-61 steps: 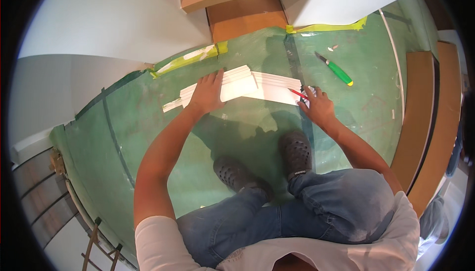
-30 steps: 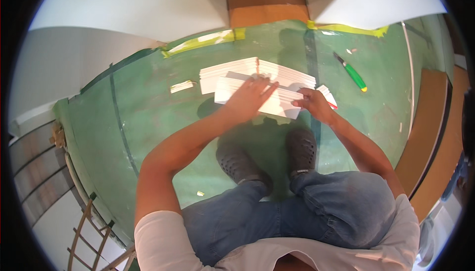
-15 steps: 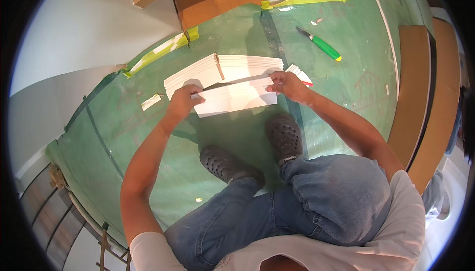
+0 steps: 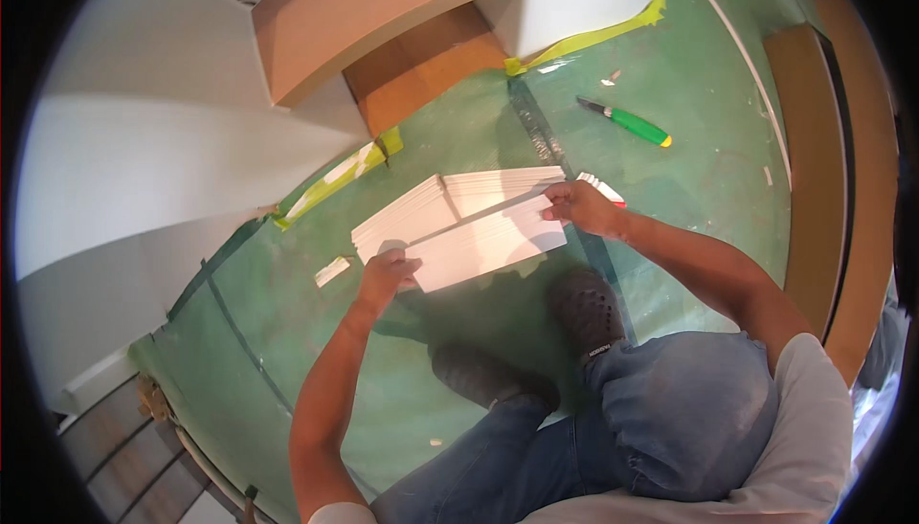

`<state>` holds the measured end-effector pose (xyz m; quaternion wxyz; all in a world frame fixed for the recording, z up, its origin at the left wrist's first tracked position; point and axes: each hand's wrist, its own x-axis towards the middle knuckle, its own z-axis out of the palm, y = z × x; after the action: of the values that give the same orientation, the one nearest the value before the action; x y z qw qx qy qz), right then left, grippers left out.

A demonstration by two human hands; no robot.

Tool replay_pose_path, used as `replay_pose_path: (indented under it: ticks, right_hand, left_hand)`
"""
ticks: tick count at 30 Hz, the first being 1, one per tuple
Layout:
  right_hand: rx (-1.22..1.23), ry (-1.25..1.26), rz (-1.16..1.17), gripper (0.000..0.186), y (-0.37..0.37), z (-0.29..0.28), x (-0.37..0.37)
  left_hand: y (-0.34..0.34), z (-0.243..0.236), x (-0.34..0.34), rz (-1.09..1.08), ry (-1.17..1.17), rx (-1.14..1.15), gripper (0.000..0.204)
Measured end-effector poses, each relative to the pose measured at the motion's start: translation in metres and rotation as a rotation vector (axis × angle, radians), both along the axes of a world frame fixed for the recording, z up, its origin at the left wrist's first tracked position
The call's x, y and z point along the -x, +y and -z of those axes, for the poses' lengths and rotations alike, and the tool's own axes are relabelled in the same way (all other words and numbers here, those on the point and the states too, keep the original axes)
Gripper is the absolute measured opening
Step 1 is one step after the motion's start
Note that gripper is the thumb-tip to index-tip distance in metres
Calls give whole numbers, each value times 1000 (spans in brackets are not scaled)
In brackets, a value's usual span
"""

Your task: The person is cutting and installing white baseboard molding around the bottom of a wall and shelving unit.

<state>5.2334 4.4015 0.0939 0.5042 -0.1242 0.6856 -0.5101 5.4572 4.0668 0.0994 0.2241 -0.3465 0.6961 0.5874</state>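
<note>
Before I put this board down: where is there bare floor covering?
Bare green covering lies between the green-handled knife and right forearm, and left of the left forearm, below the small white scrap. Crowded: the middle, with white pieces beyond the held board.

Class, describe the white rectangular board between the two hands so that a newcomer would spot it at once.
Find the broad green floor covering; near its middle, two white grooved pieces form a shallow peak. Just below them in the picture is the white rectangular board, set apart because it alone is gripped, by the left hand and right hand.
</note>
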Motion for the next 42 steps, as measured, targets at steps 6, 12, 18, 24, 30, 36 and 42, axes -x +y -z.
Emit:
replay_pose_path:
  ticks: [6, 12, 18, 24, 30, 36, 42]
  right_hand:
    - [-39, -34, -52, 38, 2, 7, 0]
    - [-29, -26, -32, 33, -1, -1, 7]
    - [32, 72, 12, 26, -9, -22, 27]
    - [183, 303, 108, 26, -47, -37, 60]
    - [132, 621, 91, 25, -121, -50, 76]
    - [228, 800, 29, 25, -217, -8, 61]
    - [211, 840, -36, 23, -272, 3, 22]
  left_hand:
    - [-9, 1, 4, -45, -22, -7, 24]
    - [-37, -5, 27, 225, 282, 899, 25]
    - [-77, -24, 74, 252, 499, 1356, 51]
    - [-89, -8, 75, 354, 270, 1289, 47]
    - [-92, 19, 38, 384, 278, 1001, 27]
    - [-70, 20, 18, 111, 425, 1023, 38]
    - [-111, 32, 19, -660, 276, 631, 42]
